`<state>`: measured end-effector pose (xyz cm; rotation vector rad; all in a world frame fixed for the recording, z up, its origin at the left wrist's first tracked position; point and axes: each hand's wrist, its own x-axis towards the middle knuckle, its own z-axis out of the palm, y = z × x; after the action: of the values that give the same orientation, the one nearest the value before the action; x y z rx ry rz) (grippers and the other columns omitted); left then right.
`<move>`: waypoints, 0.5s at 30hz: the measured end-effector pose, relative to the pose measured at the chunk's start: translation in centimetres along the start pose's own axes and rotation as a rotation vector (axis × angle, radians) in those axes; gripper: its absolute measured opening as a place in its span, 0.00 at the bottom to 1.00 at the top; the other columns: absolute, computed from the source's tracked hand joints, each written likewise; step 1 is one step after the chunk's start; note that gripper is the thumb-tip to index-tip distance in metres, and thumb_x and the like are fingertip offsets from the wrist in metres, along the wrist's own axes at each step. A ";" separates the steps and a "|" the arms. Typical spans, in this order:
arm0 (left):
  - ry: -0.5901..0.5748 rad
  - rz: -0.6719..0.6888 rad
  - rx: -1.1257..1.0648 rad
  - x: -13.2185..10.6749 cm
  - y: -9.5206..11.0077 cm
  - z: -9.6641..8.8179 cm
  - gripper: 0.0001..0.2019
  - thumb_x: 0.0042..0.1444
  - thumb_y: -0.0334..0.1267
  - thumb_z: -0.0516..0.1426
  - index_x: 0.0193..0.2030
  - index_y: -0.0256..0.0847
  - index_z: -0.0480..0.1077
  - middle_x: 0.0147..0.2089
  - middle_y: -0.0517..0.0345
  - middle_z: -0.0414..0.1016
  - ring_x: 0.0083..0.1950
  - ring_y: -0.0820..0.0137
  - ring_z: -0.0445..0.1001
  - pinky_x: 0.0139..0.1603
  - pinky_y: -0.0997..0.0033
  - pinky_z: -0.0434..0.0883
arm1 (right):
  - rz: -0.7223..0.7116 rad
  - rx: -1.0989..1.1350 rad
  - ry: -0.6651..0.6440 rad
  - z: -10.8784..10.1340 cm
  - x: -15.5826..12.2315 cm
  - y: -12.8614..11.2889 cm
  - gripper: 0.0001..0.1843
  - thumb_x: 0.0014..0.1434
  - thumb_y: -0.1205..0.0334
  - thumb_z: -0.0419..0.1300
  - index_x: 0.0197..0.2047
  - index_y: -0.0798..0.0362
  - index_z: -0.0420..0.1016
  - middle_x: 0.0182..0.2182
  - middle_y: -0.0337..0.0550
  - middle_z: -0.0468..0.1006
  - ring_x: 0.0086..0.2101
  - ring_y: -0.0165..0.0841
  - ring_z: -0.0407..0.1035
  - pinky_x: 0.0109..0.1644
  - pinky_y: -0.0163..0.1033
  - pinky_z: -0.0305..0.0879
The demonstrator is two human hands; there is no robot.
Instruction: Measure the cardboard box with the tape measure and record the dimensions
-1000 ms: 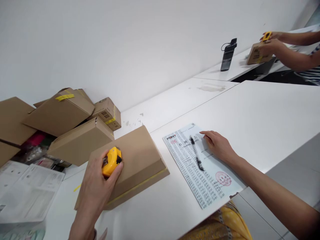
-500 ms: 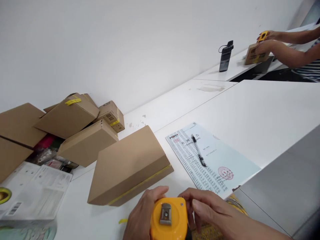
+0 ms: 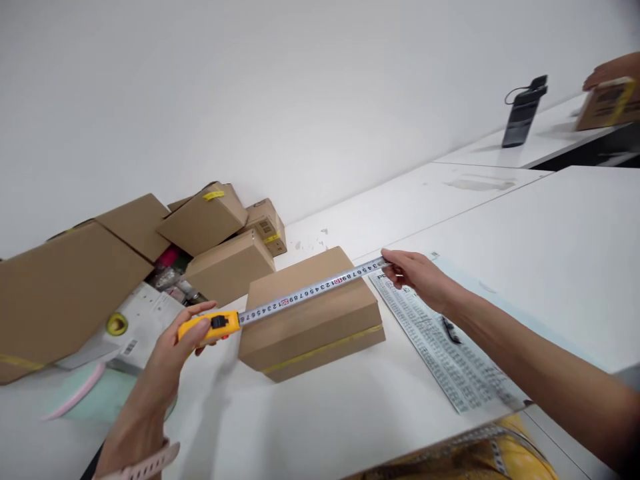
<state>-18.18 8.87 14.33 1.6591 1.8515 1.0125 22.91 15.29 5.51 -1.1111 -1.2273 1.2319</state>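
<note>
My left hand (image 3: 173,350) is closed around a yellow tape measure (image 3: 213,326), its black button facing up. The silver blade (image 3: 310,291) is drawn out and runs slantwise above the top of a brown cardboard box (image 3: 315,327). Between its fingertips my right hand (image 3: 417,277) pinches the blade's free end, just past the box's right side. Yellow tape runs along the front of the box. Beneath my right arm lies a pale blue printed report (image 3: 425,340), partly covering a black pen (image 3: 450,329).
Several cardboard boxes (image 3: 230,260) are piled at the left against the wall, near a white printed package (image 3: 145,313). A dark water bottle (image 3: 523,117) stands at the far right. Beyond it, another person's hand (image 3: 613,70) rests on a small carton (image 3: 603,107).
The blade has been pulled out of the tape measure. My hands have spread apart and moved forward over the box. The view has shifted, so the surroundings appear farther right.
</note>
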 end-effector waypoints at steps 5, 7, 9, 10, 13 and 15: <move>-0.092 -0.114 -0.127 2.2 -3.5 -1.1 0.27 0.58 0.62 0.57 0.49 0.38 0.73 0.40 0.53 0.77 0.34 0.66 0.70 0.31 0.70 0.64 | 0.029 -0.147 -0.013 2.5 3.4 2.2 0.28 0.61 0.37 0.56 0.22 0.50 0.60 0.24 0.38 0.63 0.27 0.31 0.56 0.30 0.39 0.56; -0.106 -0.113 -0.149 2.3 -4.3 -1.0 0.28 0.58 0.62 0.57 0.48 0.37 0.73 0.40 0.53 0.77 0.33 0.66 0.70 0.30 0.70 0.64 | 0.023 -0.195 -0.013 3.2 3.7 2.4 0.28 0.61 0.35 0.56 0.23 0.49 0.61 0.25 0.39 0.65 0.28 0.32 0.58 0.31 0.39 0.57; -0.118 -0.107 -0.178 2.3 -4.6 -0.8 0.27 0.59 0.62 0.57 0.49 0.38 0.74 0.40 0.53 0.77 0.34 0.66 0.70 0.31 0.70 0.63 | 0.028 -0.244 -0.023 3.6 3.6 2.3 0.28 0.60 0.33 0.55 0.25 0.50 0.64 0.26 0.40 0.67 0.29 0.34 0.61 0.30 0.39 0.57; -0.122 -0.103 -0.191 2.4 -4.7 -0.7 0.27 0.59 0.61 0.57 0.49 0.38 0.74 0.41 0.53 0.77 0.34 0.67 0.70 0.30 0.71 0.63 | 0.034 -0.277 -0.041 3.7 3.6 2.2 0.29 0.60 0.32 0.55 0.26 0.50 0.67 0.27 0.42 0.69 0.29 0.34 0.62 0.30 0.39 0.57; -0.131 -0.096 -0.222 3.0 -4.7 -0.1 0.25 0.58 0.59 0.59 0.49 0.38 0.74 0.39 0.55 0.77 0.33 0.68 0.70 0.30 0.71 0.62 | 0.049 -0.388 -0.110 3.7 3.3 1.9 0.32 0.61 0.30 0.52 0.29 0.51 0.72 0.28 0.45 0.73 0.28 0.36 0.64 0.29 0.40 0.59; -0.138 -0.099 -0.234 3.6 -4.9 0.2 0.24 0.59 0.58 0.60 0.50 0.38 0.74 0.39 0.56 0.77 0.32 0.70 0.70 0.30 0.71 0.64 | 0.016 -0.454 -0.120 3.6 3.2 2.2 0.33 0.62 0.29 0.50 0.28 0.51 0.73 0.25 0.46 0.74 0.26 0.36 0.65 0.28 0.41 0.60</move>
<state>-21.75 12.38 10.95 1.4483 1.6409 1.0043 19.02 18.43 3.70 -1.3877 -1.6452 1.0698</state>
